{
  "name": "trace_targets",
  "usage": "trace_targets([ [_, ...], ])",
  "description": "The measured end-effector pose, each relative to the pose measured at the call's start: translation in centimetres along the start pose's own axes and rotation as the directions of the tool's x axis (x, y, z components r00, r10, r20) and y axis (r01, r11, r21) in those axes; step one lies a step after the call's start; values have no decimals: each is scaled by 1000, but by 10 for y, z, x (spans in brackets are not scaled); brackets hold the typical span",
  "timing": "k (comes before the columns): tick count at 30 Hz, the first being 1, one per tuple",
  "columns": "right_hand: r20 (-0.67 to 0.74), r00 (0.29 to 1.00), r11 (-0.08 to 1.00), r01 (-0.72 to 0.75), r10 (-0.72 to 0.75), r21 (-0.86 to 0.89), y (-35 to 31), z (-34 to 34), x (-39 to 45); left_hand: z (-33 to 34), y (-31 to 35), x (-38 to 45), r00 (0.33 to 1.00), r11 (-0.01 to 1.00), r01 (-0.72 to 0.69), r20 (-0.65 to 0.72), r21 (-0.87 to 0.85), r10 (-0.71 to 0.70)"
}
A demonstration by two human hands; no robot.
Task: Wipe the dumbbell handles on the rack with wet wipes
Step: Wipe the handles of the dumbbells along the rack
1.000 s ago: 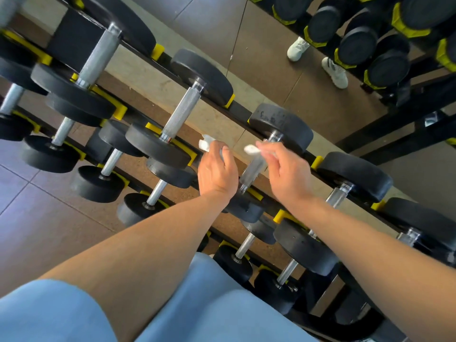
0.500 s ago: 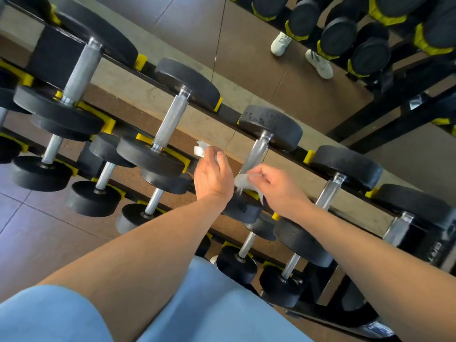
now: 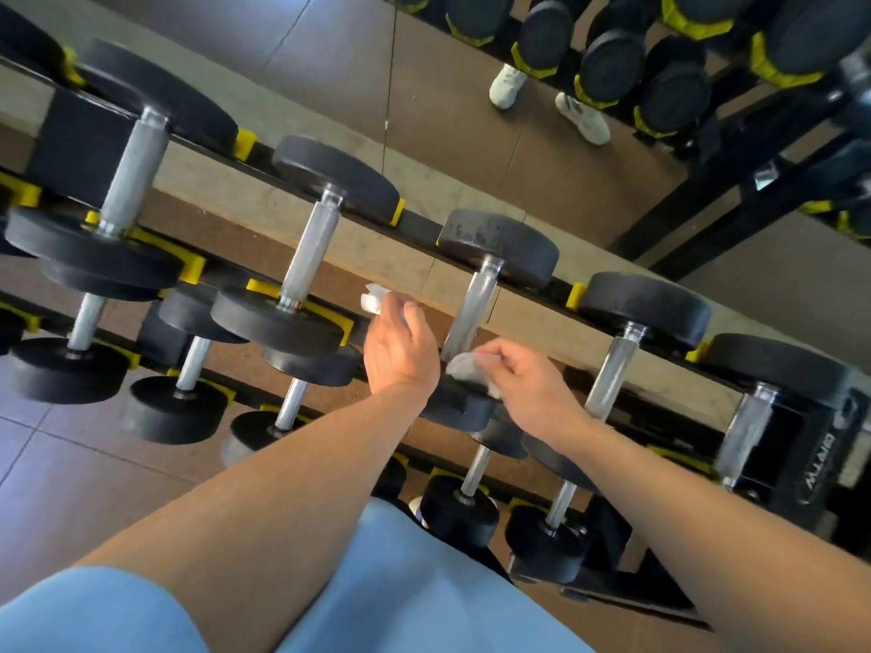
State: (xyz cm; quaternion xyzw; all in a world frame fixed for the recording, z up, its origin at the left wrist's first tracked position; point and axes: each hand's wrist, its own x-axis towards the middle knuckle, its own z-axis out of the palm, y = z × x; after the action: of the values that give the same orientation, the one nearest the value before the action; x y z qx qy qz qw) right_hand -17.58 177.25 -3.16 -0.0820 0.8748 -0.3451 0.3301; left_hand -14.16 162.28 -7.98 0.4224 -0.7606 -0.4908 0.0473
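Observation:
Black dumbbells with silver handles lie in rows on a black rack (image 3: 424, 230) with yellow cradles. My right hand (image 3: 530, 386) pinches a white wet wipe (image 3: 464, 367) at the lower end of the middle dumbbell handle (image 3: 471, 308), just above its near weight. My left hand (image 3: 400, 348) hangs left of that handle and grips a second crumpled white wipe (image 3: 372, 299), which sticks out past the fingers. It touches no dumbbell.
More dumbbell handles lie to the left (image 3: 311, 249) and right (image 3: 612, 369) on the top row, with lower rows beneath. A mirror behind the rack reflects white shoes (image 3: 506, 84) and another rack. Brown tiled floor lies at the left.
My right hand slid with the wipe from the upper end of the middle handle down to its lower end. The left hand stayed about where it was.

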Motion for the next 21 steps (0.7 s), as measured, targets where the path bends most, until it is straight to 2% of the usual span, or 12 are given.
trace_targets([
  [1, -188, 965, 976, -156, 183, 152, 2, -3, 1, 0, 0, 0, 1000, 1000, 4, 9, 0, -4],
  [2, -313, 857, 880, -280, 410, 385, 2, -6, 6, 0, 0, 0, 1000, 1000, 7, 14, 1, -7],
  [4, -265, 661, 578, -311, 702, 754, -9, -12, 27, -1, -1, 0, 1000, 1000, 10, 27, 3, -10],
  [5, -225, 646, 503, -284, 729, 816, -19, -13, 39, -1, 0, 0, 999, 1000, 11, 37, 3, -11],
  [6, -217, 675, 505, -265, 706, 821, -31, -10, 50, -1, 0, 0, 999, 1000, 13, 44, 2, -13],
  [8, -299, 734, 621, -207, 610, 756, -52, 7, 65, -1, 1, 0, 999, 1000, 10, 43, 7, -10],
  [11, -478, 723, 799, -171, 500, 576, -64, 33, 69, 0, 1, -1, 999, 1000, 20, 45, 21, -21],
  [14, -521, 740, 891, -244, 426, 382, -50, 33, 62, -1, 1, 0, 998, 1000, 23, 53, 18, -24],
  [16, -446, 824, 935, -282, 350, 213, -44, 31, 53, -3, 2, 0, 998, 999, 28, 55, 24, -29],
  [18, -274, 898, 925, -374, 344, -67, -41, 31, 40, -3, 3, -1, 998, 999, 22, 64, 29, -24],
  [20, -89, 915, 848, -399, 394, -349, -38, 29, 31, -4, 2, 0, 998, 1000, 10, 62, 23, -11],
  [21, -43, 905, 838, -408, 422, -361, -34, 23, 31, -3, 1, 1, 998, 1000, 7, 67, 18, -8],
])
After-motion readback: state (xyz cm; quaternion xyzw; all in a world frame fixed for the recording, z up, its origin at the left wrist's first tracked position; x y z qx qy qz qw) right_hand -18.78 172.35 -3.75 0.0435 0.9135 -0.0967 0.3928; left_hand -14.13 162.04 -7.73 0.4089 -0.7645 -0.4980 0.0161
